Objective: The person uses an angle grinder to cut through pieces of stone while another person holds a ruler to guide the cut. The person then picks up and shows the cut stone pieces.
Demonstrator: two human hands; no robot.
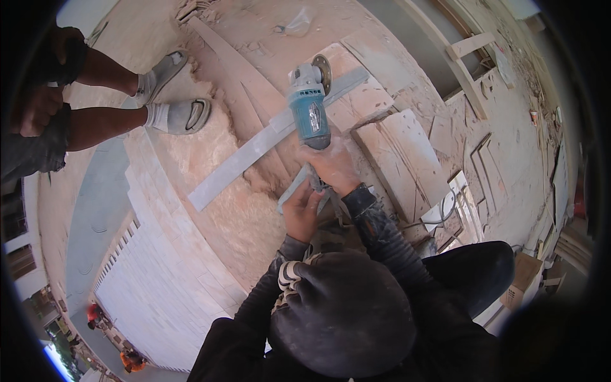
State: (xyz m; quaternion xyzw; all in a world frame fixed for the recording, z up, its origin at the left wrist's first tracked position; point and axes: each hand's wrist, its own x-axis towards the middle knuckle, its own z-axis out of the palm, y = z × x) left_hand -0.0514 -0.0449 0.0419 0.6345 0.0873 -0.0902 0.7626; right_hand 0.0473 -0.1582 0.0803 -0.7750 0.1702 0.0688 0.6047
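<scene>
your right hand (pixel 332 164) has its fingers clamped on the rear end of the teal-and-grey angle grinder (pixel 311 114), whose disc (pixel 323 73) is round. this grinder crosses over the long, flat, pale grey strip (pixel 245 159); i cannot tell if they touch. your left hand (pixel 301 213) is on your side of the strip, fingers bent, but i cannot tell what they hold.

So off to the left there's someone standing in white socks (pixel 156 117) and grey shoes (pixel 167 71), with a crumpled clear plastic bag (pixel 299 23) up top. Wooden boards (pixel 469 47) lie upper right, a cardboard box (pixel 523 275) sits lower right, and two people in red (pixel 93 314) and orange (pixel 132 361) are way off lower left.
</scene>
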